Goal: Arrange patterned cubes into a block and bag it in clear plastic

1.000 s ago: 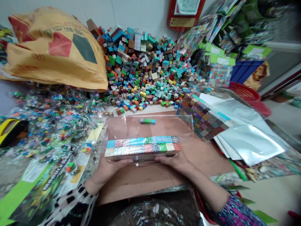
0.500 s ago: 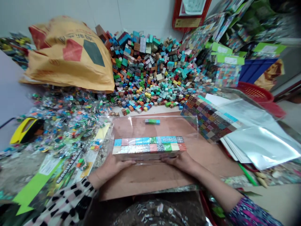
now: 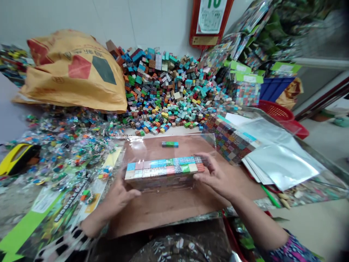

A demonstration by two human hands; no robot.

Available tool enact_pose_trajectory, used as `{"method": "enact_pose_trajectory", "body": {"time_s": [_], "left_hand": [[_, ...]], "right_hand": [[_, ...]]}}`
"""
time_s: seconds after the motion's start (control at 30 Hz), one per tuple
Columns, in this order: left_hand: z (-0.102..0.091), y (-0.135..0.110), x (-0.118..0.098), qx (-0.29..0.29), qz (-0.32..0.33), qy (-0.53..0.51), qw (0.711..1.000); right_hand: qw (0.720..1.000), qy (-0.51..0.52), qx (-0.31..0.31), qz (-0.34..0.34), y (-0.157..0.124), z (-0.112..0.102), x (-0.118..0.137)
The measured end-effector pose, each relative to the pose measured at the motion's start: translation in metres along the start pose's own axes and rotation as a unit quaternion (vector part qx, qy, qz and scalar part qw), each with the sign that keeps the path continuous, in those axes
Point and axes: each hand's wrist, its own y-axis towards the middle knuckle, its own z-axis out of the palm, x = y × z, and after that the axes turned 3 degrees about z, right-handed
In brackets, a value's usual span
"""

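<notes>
One patterned block stack [image 3: 160,169] sits on the brown board [image 3: 152,214], clear film [image 3: 139,142] around it, the left hand [image 3: 118,196] spread at one end, thumb splayed, the right hand [image 3: 215,178] pinching the other, seemingly so its rows stay square

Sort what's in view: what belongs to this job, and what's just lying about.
Likely in the job:
block row, between left hand and right hand
clear plastic behind it
brown board beneath

Likely just lying about:
yellow sack
yellow-and-black tool
red basket
</notes>
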Motion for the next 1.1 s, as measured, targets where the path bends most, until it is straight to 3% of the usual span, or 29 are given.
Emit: {"method": "enact_pose_trajectory", "body": {"time_s": [0.1,0.23,0.57,0.83,1.1], "left_hand": [[0.005,0.002,-0.017,-0.059,-0.044,-0.111,0.991],[0.014,0.007,-0.023,-0.083,-0.096,-0.117,0.985],[0.012,0.008,-0.002,0.042,-0.049,0.002,0.998],[0.014,0.004,0.021,0.083,-0.060,0.055,0.993],[0.010,0.000,0.012,0.091,-0.053,0.099,0.989]], "right_hand": [[0.999,-0.021,0.002,-0.039,-0.003,-0.005,-0.001],[0.996,-0.054,-0.015,-0.074,-0.001,-0.001,-0.014],[0.997,-0.032,0.005,-0.077,-0.001,0.008,-0.021],[0.996,0.064,0.042,-0.048,0.000,0.014,-0.036],[0.996,-0.013,0.050,-0.067,0.003,0.011,-0.050]]}}
